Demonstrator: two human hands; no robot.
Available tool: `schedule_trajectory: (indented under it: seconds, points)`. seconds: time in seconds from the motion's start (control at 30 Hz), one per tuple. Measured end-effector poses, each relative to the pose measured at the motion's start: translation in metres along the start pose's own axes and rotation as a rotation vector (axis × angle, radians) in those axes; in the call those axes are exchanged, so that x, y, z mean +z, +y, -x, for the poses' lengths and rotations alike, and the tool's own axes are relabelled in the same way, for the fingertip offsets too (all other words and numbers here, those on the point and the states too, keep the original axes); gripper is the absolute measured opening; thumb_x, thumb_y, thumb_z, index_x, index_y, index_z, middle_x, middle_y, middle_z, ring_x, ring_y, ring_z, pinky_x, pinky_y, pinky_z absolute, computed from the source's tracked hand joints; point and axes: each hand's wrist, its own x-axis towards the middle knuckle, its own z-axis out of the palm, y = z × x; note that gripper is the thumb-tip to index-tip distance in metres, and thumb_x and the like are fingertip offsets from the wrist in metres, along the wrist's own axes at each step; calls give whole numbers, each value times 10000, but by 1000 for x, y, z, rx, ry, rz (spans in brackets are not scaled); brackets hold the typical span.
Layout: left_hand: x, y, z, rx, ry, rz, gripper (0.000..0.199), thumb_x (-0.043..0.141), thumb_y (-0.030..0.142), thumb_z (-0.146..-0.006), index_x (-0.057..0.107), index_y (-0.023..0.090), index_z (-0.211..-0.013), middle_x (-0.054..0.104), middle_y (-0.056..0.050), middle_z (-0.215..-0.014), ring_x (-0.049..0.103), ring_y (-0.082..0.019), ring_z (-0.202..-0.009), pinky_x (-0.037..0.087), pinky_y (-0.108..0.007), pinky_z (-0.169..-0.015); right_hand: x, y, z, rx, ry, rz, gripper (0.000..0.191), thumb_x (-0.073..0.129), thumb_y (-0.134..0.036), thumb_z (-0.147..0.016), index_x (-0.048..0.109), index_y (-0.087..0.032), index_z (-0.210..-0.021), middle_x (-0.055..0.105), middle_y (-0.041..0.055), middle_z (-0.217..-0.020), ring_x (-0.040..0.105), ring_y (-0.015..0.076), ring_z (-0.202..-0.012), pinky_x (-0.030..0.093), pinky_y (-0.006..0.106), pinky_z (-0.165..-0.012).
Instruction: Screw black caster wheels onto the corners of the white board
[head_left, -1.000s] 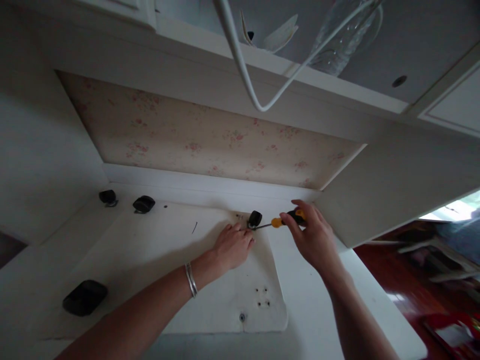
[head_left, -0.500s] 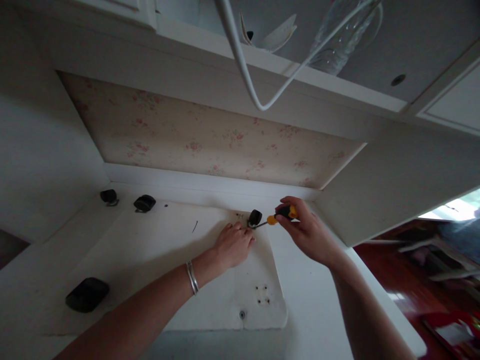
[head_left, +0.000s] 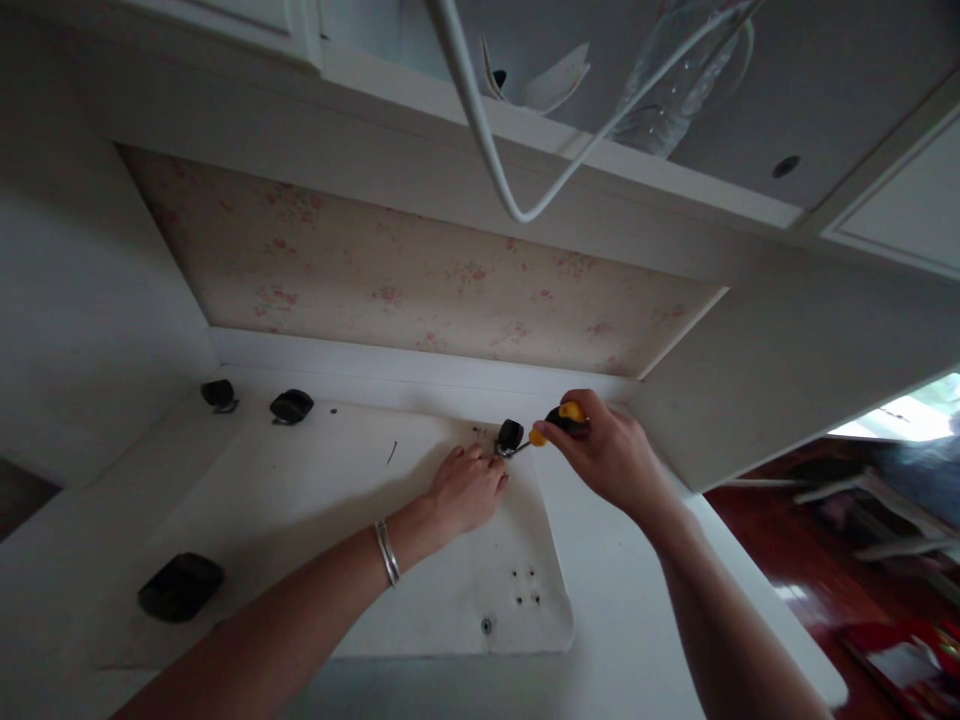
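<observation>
A white panel (head_left: 442, 580) lies in front of me, bearing black casters. My right hand (head_left: 607, 450) grips a screwdriver (head_left: 564, 418) by its yellow and black handle. Its metal shaft slants down left to the base of one caster (head_left: 510, 436) at the panel's far right corner. Bent fingers of my left hand (head_left: 469, 490) rest on the panel against that caster's metal plate, seemingly pinching it; the fingertips are partly hidden. A silver bracelet circles the left wrist. Any screw at the tool's tip is too small to make out.
Other casters sit at the far left (head_left: 291, 406) and near left (head_left: 180, 587). Several screw holes (head_left: 526, 587) mark the panel's near right corner. A white bent rod (head_left: 517, 205) hangs overhead before a shelf (head_left: 780, 110). A wall with floral paper (head_left: 450, 280) stands behind.
My right hand has turned the screwdriver handle a little and shifted its fingers on the grip. The left hand stays at the caster. The view has moved slightly.
</observation>
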Motion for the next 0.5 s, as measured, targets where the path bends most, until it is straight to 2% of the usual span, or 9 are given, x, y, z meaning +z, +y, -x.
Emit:
schedule_trajectory:
  seconds: [0.17, 0.27, 0.33, 0.4, 0.5]
  points:
    - [0, 2, 0, -11, -13, 2, 330, 409, 296, -1010, 700, 142, -998, 753, -134, -904, 660, -311, -991, 494, -469, -853, 6, -6, -4, 44, 75, 118, 429, 564, -659, -884, 552, -236, -957, 707, 68, -762, 655, 248, -620, 373, 318, -538]
    - [-13, 8, 2, 11, -18, 10, 318, 419, 292, -1006, 700, 144, -998, 754, -134, -939, 655, -312, -1009, 495, -480, -859, 4, -8, -4, 79, 84, 131, 457, 568, -687, -867, 560, -241, -966, 711, 60, -740, 671, 257, -625, 378, 317, -526]
    - [-32, 13, 10, 40, -19, 17, 304, 425, 311, -1008, 692, 168, -1026, 753, -118, -1008, 651, -300, -1022, 494, -479, -872, 2, -7, -3, 82, 70, 72, 439, 563, -657, -886, 566, -241, -1028, 725, 59, -785, 684, 248, -645, 431, 330, -560]
    - [-58, 18, 28, 56, -14, 31, 296, 428, 345, -1011, 681, 201, -1061, 744, -94, -1099, 650, -285, -1033, 492, -482, -894, 2, -3, -1, 64, 26, -66, 423, 553, -587, -921, 537, -242, -1166, 741, 79, -955, 698, 223, -686, 503, 348, -631]
    - [-101, 10, 79, -9, 31, 130, 312, 400, 393, -1020, 675, 273, -1108, 717, -33, -1228, 646, -251, -1048, 486, -474, -958, 4, 2, 2, 47, -35, -312, 449, 550, -513, -938, 462, -248, -1290, 693, 110, -1181, 717, 212, -851, 571, 349, -721]
